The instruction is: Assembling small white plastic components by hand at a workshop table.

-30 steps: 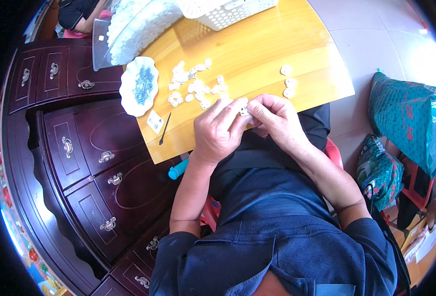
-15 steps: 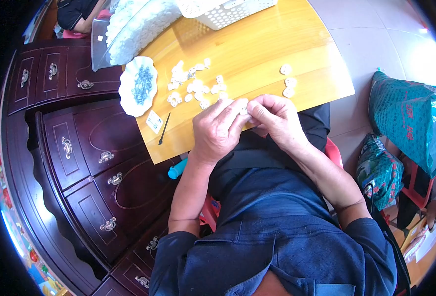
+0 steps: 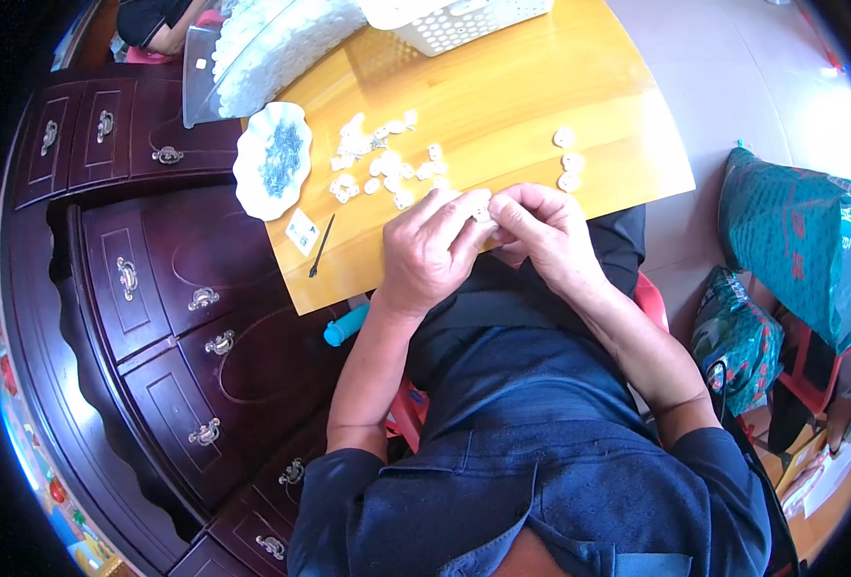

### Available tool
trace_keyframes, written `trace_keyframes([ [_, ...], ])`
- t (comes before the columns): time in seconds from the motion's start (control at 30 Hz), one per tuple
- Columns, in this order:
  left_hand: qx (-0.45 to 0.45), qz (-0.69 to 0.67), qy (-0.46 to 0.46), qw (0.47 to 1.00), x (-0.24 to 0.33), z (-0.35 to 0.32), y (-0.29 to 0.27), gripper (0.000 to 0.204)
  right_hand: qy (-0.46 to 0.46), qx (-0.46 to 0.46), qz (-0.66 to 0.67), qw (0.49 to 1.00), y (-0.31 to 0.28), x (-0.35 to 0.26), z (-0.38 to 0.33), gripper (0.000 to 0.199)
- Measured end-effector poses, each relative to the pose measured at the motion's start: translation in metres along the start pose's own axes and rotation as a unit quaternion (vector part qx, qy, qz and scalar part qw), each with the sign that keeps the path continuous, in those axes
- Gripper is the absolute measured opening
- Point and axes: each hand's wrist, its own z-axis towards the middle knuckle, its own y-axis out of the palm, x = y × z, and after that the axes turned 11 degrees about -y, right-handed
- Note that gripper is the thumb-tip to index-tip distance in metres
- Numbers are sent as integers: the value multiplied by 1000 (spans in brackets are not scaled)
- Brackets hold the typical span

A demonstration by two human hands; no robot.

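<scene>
Over the table's near edge, my left hand (image 3: 432,245) and my right hand (image 3: 544,234) meet with their fingertips pinched. Between them is a small white round plastic piece (image 3: 482,213), mostly covered by the fingers. Beyond my left hand lies a loose group of similar white pieces (image 3: 387,165). Three more white round pieces (image 3: 568,163) stand in a short row past my right hand. A white scalloped dish (image 3: 248,173) at the left holds many tiny dark blue-grey parts (image 3: 283,159). Near it rest a thin black tool (image 3: 322,246) and a small printed card (image 3: 302,232).
On the wooden table (image 3: 483,101), a clear bin of white pieces (image 3: 286,48) and a white perforated basket (image 3: 464,27) stand at the far side. Dark drawers (image 3: 170,260) flank the left. Green bags (image 3: 799,240) sit at the right. Another person's arm (image 3: 170,37) shows far left.
The view has shifted slightly. Both hands keep their pinch on the white piece, with only small finger movement.
</scene>
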Motion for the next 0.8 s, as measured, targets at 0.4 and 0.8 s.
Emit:
trace_keyframes([
  [0.4,0,-14,-17,1000,-9,-22,-11,32,-100,-28,-188,977,0,2,1,19],
  [0.8,65,76,-174,980,-59,-41,-44,20,-269,6,-582,768,-15,-29,22,8],
])
